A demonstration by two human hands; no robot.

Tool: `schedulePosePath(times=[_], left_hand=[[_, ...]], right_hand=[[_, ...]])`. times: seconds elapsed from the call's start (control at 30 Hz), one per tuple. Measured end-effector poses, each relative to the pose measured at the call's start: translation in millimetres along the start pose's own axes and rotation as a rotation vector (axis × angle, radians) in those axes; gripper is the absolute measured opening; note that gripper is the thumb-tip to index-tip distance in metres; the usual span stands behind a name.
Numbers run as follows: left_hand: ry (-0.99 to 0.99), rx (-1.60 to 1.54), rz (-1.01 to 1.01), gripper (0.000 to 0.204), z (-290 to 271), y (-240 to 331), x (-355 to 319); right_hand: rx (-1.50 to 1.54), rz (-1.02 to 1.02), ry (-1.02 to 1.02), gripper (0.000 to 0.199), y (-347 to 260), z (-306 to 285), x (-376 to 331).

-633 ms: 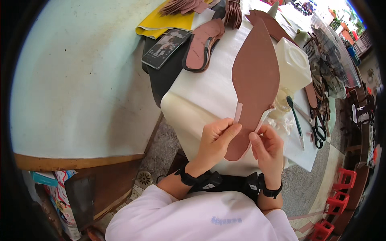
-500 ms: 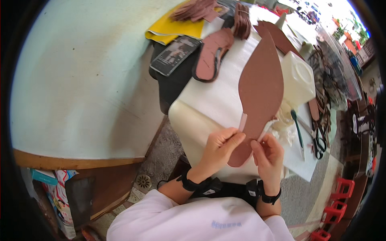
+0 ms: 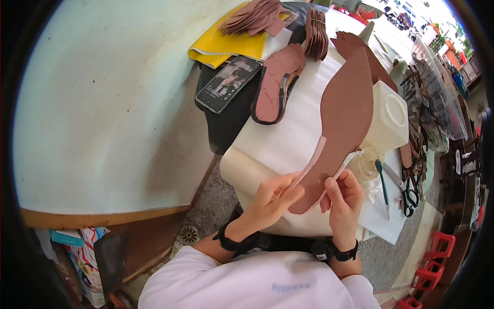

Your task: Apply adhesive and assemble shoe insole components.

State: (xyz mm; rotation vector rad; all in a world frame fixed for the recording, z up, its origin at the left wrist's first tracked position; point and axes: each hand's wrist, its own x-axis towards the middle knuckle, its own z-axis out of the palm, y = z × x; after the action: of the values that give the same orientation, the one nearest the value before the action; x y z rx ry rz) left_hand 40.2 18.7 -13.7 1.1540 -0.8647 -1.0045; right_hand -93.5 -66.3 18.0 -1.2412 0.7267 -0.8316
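Note:
A brown shoe insole (image 3: 347, 98) stands tilted up before me, its narrow heel end toward my body. Pale edging strip (image 3: 313, 158) runs along its left side, and a similar pale strip shows on the right side near the heel. My left hand (image 3: 272, 201) pinches the lower end of the left strip at the insole's edge. With the thumb on its face and the fingers curled at the edge, my right hand (image 3: 342, 198) grips the insole at the right of the heel.
Beyond lie a pink insole with black edging (image 3: 275, 85), a phone (image 3: 229, 84), yellow material (image 3: 224, 45) and stacked brown insoles (image 3: 252, 18). To the right are a white plastic container (image 3: 388, 113), a dark green pen-like tool (image 3: 382, 177) and scissors (image 3: 409, 198). A pale table (image 3: 103, 129) fills the left.
My left hand has slid down toward the heel, and more of the pale strip shows along the left edge. The right hand still grips the insole; the view has shifted slightly.

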Motion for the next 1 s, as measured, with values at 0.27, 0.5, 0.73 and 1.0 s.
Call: schedulePosePath(times=[0.27,0.5,0.73,1.0], left_hand=[[-0.080,-0.280,-0.307,0.029,-34,41,6],[-0.060,-0.170,-0.278,0.022,-78,54,79],[0.165,0.257,-0.185,0.047,-87,52,107],[0.363,1.224,0.261,0.067,-57,51,90]], right_hand=[[-0.055,0.120,-0.036,0.018,8,-4,-5],[-0.230,0.163,-0.206,0.013,9,-5,-6],[-0.201,0.183,-0.187,0.012,8,-6,-6],[-0.234,0.152,-0.179,0.009,0,-12,-9]])
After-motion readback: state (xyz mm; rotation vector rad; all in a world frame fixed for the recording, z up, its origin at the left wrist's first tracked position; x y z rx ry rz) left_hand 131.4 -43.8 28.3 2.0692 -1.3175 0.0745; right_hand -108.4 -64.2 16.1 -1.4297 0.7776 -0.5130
